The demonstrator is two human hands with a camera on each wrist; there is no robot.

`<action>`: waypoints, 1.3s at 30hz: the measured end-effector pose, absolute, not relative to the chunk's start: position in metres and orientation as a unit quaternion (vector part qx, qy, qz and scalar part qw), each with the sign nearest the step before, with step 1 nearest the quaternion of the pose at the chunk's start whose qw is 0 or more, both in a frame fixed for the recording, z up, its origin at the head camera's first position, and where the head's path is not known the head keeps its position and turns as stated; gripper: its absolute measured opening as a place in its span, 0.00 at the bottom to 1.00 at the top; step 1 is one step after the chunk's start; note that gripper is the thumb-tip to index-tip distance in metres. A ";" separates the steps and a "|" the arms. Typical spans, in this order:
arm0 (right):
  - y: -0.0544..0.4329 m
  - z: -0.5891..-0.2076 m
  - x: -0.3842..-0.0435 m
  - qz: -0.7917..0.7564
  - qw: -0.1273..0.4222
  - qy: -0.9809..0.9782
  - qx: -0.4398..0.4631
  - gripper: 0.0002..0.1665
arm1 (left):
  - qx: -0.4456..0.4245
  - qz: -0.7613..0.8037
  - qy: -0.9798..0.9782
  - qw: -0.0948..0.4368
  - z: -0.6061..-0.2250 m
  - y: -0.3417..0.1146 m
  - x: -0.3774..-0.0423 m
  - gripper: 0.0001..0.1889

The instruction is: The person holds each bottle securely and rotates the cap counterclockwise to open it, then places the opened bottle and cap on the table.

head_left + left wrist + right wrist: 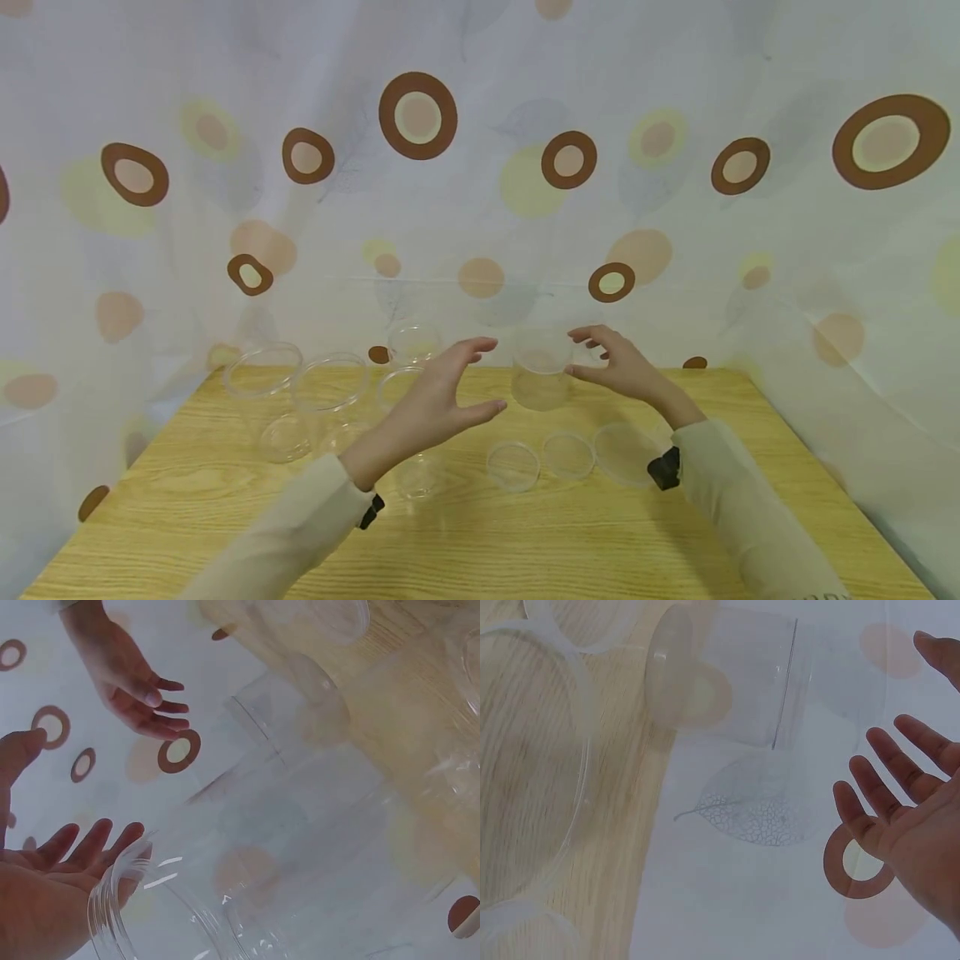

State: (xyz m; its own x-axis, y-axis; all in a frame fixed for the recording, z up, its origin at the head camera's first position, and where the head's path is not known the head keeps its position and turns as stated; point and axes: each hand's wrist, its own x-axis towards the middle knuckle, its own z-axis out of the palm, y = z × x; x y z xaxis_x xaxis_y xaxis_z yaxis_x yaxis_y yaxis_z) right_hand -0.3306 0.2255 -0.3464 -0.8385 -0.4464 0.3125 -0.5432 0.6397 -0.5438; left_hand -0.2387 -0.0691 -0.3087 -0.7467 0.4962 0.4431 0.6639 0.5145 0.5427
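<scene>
A clear round plastic jar (542, 392) stands upright toward the back of the wooden table. Just right of it is my right hand (621, 365), its fingers spread and slightly bent; the right wrist view shows a gap between them and the jar (739, 682). My left hand (429, 398) hovers on the other side, thumb and fingers wide apart and holding nothing. Another clear jar's rim (124, 900) overlaps its fingertips in the left wrist view; whether they touch, I cannot tell.
Several clear jars stand on the left of the table, among them a tall jar (262, 392) and its neighbour (330, 400). Flat clear lids lie in front: a small lid (513, 468), another (568, 457) and a larger one (624, 455). A patterned curtain (480, 208) hangs behind.
</scene>
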 end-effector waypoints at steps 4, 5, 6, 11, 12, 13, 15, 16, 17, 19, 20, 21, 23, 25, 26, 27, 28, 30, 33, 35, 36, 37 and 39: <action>0.230 -0.348 -0.333 0.340 0.067 -0.901 0.261 0.31 | -0.336 -0.344 -0.867 0.131 -0.308 -0.063 -0.238 0.34; 0.231 -0.348 -0.334 0.343 0.065 -0.901 0.258 0.31 | -0.336 -0.344 -0.867 0.131 -0.308 -0.061 -0.238 0.34; 0.232 -0.348 -0.334 0.346 0.064 -0.901 0.255 0.31 | -0.338 -0.346 -0.865 0.132 -0.308 -0.060 -0.237 0.34; 0.234 -0.349 -0.338 0.352 0.058 -0.901 0.248 0.33 | -0.351 -0.354 -0.858 0.124 -0.314 -0.048 -0.237 0.33; 0.234 -0.350 -0.339 0.352 0.057 -0.901 0.247 0.33 | -0.352 -0.352 -0.859 0.120 -0.317 -0.045 -0.238 0.33; 0.233 -0.351 -0.340 0.353 0.056 -0.901 0.246 0.34 | -0.352 -0.353 -0.859 0.116 -0.321 -0.042 -0.239 0.33; 0.233 -0.352 -0.342 0.356 0.055 -0.901 0.242 0.34 | -0.347 -0.352 -0.863 0.107 -0.329 -0.037 -0.243 0.33; 0.232 -0.354 -0.343 0.358 0.055 -0.900 0.241 0.34 | -0.343 -0.355 -0.864 0.101 -0.333 -0.034 -0.246 0.33; 0.232 -0.355 -0.344 0.360 0.055 -0.900 0.239 0.34 | -0.335 -0.357 -0.867 0.094 -0.337 -0.032 -0.248 0.33; 0.232 -0.358 -0.347 0.365 0.055 -0.899 0.235 0.34 | -0.319 -0.364 -0.871 0.083 -0.347 -0.026 -0.254 0.34; 0.232 -0.360 -0.348 0.368 0.054 -0.899 0.233 0.34 | -0.308 -0.366 -0.874 0.078 -0.351 -0.024 -0.257 0.34; 0.231 -0.362 -0.349 0.369 0.053 -0.898 0.233 0.35 | -0.297 -0.371 -0.877 0.074 -0.356 -0.022 -0.260 0.34; 0.231 -0.365 -0.351 0.372 0.051 -0.898 0.229 0.36 | -0.273 -0.382 -0.880 0.071 -0.365 -0.017 -0.267 0.34; 0.229 -0.369 -0.353 0.373 0.049 -0.899 0.224 0.37 | -0.246 -0.396 -0.882 0.068 -0.373 -0.012 -0.274 0.35; 0.229 -0.370 -0.354 0.374 0.049 -0.900 0.221 0.37 | -0.232 -0.404 -0.882 0.068 -0.377 -0.009 -0.277 0.35; 0.228 -0.372 -0.355 0.375 0.049 -0.900 0.218 0.37 | -0.218 -0.414 -0.881 0.067 -0.380 -0.007 -0.281 0.35; 0.227 -0.373 -0.356 0.377 0.047 -0.900 0.214 0.37 | -0.204 -0.422 -0.881 0.065 -0.382 -0.004 -0.284 0.36; 0.225 -0.375 -0.358 0.377 0.047 -0.900 0.212 0.38 | -0.179 -0.439 -0.878 0.061 -0.387 0.000 -0.291 0.36; 0.222 -0.378 -0.360 0.382 0.042 -0.899 0.211 0.39 | -0.151 -0.461 -0.872 0.061 -0.393 0.003 -0.302 0.37; 0.221 -0.379 -0.361 0.384 0.038 -0.898 0.210 0.40 | -0.139 -0.474 -0.867 0.061 -0.397 0.004 -0.309 0.38; 0.221 -0.379 -0.362 0.387 0.035 -0.898 0.208 0.41 | -0.135 -0.479 -0.865 0.060 -0.399 0.004 -0.313 0.38; 0.221 -0.380 -0.362 0.389 0.032 -0.897 0.207 0.41 | -0.130 -0.484 -0.863 0.057 -0.400 0.005 -0.316 0.38; 0.221 -0.380 -0.363 0.395 0.023 -0.896 0.201 0.42 | -0.122 -0.491 -0.861 0.051 -0.403 0.005 -0.321 0.39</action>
State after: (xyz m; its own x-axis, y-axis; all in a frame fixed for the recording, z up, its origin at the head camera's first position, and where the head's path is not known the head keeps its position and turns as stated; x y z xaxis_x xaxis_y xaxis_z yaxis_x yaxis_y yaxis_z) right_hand -0.3627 0.2212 -0.3804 -0.9181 -0.3417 0.2008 -0.3786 0.6064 -0.6992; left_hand -0.3205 0.0055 -0.4027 -0.9652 0.1599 0.2070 0.2596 0.4883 0.8332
